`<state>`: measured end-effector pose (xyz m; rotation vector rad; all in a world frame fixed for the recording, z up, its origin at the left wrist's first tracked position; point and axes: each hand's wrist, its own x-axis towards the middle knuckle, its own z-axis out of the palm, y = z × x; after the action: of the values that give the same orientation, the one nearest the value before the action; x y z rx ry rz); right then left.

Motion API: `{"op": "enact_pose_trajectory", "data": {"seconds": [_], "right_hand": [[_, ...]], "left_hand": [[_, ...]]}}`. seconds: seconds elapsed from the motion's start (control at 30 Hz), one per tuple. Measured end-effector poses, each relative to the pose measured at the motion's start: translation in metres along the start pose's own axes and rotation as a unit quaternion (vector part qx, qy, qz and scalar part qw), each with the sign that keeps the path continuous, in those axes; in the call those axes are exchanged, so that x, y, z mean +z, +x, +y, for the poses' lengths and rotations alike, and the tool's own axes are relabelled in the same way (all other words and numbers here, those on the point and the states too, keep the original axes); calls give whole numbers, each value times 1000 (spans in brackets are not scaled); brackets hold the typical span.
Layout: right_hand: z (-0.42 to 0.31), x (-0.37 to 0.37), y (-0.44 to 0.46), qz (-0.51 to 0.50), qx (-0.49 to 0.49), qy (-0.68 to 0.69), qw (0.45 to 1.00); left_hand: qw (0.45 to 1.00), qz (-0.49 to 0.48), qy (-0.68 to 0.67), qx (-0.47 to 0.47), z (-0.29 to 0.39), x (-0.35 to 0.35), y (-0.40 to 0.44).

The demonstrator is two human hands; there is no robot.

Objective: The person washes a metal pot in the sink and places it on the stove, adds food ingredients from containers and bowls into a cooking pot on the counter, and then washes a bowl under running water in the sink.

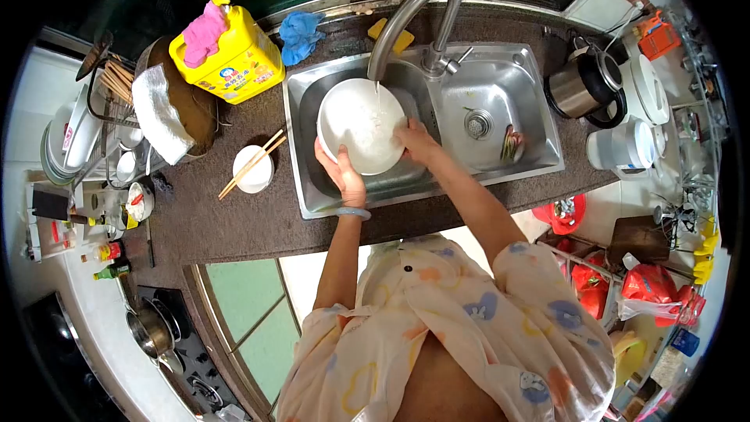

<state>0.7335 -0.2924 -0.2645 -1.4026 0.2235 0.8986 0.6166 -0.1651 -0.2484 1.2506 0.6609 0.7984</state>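
A large white bowl (355, 113) is held over the left basin of the steel sink (430, 181), beneath the curved faucet (414, 4). Water runs from the spout into it. My left hand (344, 172) grips the bowl's near left rim, thumb on the inner side. My right hand (418, 141) has hold of the rim on the right; its fingers are partly hidden. On the counter to the left stands a small white bowl (258, 176) with a pair of chopsticks (251, 164) laid across it.
A yellow jug (238, 66) with a pink cloth (205, 35) stands back left, beside a blue cloth (301, 37). Vegetable scraps (512, 143) lie in the right basin (461, 94). A steel kettle (582, 82) sits to its right. A pot (150, 332) rests on the stove at lower left.
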Motion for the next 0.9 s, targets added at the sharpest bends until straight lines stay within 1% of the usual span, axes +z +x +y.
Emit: {"op": "enact_pose_trajectory", "data": {"seconds": [0.03, 0.07, 0.1, 0.13, 0.17, 0.23, 0.27, 0.3, 0.33, 0.37, 0.4, 0.43, 0.47, 0.5, 0.53, 0.57, 0.6, 0.63, 0.67, 0.7, 0.77, 0.8, 0.83, 0.87, 0.9], "right_hand": [[2, -5, 13, 39, -80, -112, 990], [2, -11, 27, 76, -160, -222, 959], [-4, -16, 33, 73, -157, -222, 959], [-14, -19, 35, 90, -221, -292, 926], [-23, -21, 35, 96, -251, -325, 907], [-50, -19, 24, 106, -309, -405, 854], [-66, -17, 15, 107, -336, -451, 820], [-81, -14, 7, 108, -336, -451, 820], [-96, -9, 1, 75, -362, -474, 799], [-107, -3, -4, 42, -387, -497, 776], [-114, 1, -6, 44, -386, -497, 776], [-120, 7, -7, 38, -404, -556, 726], [-125, 12, -8, 32, -419, -611, 671], [-129, 17, -12, 34, -419, -611, 671], [-132, 23, -17, 31, -441, -643, 626], [-134, 26, -20, 28, -460, -672, 579], [-134, 27, -18, 31, -459, -673, 579], [-134, 27, -16, 24, -485, -670, 561], [-134, 26, -16, 16, -510, -666, 544], [-135, 25, -15, 18, -510, -665, 546], [-138, 23, -15, 23, -562, -618, 550], [-140, 24, -15, 26, -561, -617, 552], [-142, 26, -14, 45, -534, -608, 585], [-144, 27, -14, 63, -507, -599, 617], [-142, 26, -15, 64, -506, -598, 619]], "left_hand": [[1000, 1, 3, -1, 3, -1, -2], [1000, -16, 24, -11, 6, 0, -5], [998, -33, 45, -23, 10, 0, -9], [997, -53, 58, -15, 12, -2, -12], [997, -51, 60, -16, 10, -8, -9], [972, -143, 149, -115, 1, -25, 8], [956, -151, 144, -207, 31, -18, 14], [956, -152, 143, -207, 30, -20, 24], [954, -174, 210, -123, 27, -22, 39], [941, -194, 275, -38, 24, -22, 51], [917, -192, 343, -63, 51, -11, 61], [897, -190, 399, -31, 58, -4, 70], [881, -215, 419, -30, 64, 2, 80], [865, -240, 440, -28, 70, 8, 88], [839, -255, 480, -16, 77, 17, 94], [839, -257, 479, -15, 70, 17, 100], [822, -281, 495, 25, 69, 18, 106], [802, -304, 510, 66, 66, 19, 109], [814, -317, 484, 55, 64, 15, 109], [812, -319, 485, 56, 62, 15, 107], [838, -286, 463, 42, 59, 14, 103], [848, -277, 449, 58, 60, 14, 99], [846, -280, 449, 59, 60, 15, 96], [860, -261, 433, 69, 61, 16, 93], [873, -241, 416, 77, 60, 15, 89]]}}
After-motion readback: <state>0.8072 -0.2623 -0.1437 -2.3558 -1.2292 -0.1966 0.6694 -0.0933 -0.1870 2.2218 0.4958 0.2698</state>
